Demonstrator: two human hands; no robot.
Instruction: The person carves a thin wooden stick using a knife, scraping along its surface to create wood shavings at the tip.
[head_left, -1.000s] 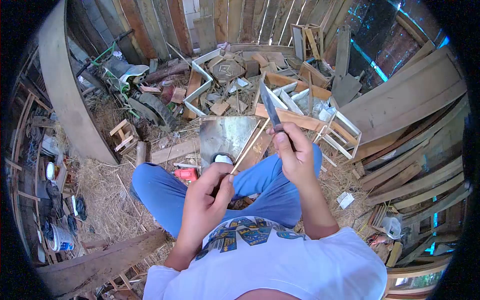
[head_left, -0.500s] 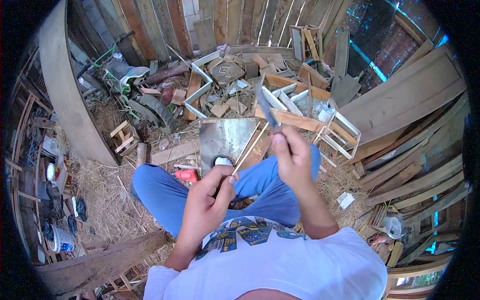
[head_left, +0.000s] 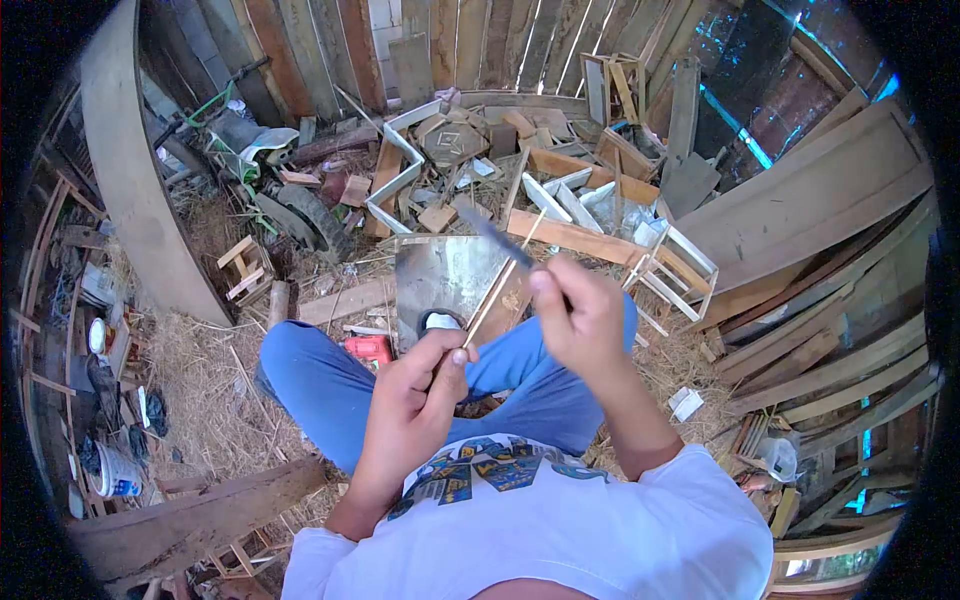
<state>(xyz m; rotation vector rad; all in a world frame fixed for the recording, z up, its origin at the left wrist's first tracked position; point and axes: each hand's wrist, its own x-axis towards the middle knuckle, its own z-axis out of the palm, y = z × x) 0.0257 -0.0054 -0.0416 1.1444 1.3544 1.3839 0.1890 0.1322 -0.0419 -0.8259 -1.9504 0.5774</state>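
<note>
Between thumb and fingers my left hand (head_left: 425,375) pinches the lower end of a thin wooden stick (head_left: 507,277), which slants up and to the right. My right hand (head_left: 575,305) is closed round the handle of a knife (head_left: 495,240). The knife's blade points up and to the left, a little blurred, and crosses in front of or against the stick; I cannot tell if they touch. Both hands are above my crossed legs in blue trousers (head_left: 320,385). Beyond them a smudged flat square panel (head_left: 430,270) lies on the ground by my foot.
A red tool (head_left: 370,349) lies by my left knee. Past the panel are wood scraps, white-edged frames (head_left: 570,200) and a wheel (head_left: 312,218). A small wooden stool-like frame (head_left: 245,268) and a white bucket (head_left: 118,473) stand left. Long boards (head_left: 810,220) lean on the right.
The knife has swung from pointing nearly straight up to pointing up and left, across the stick. My right hand has turned and lowered slightly; my left hand keeps its grip.
</note>
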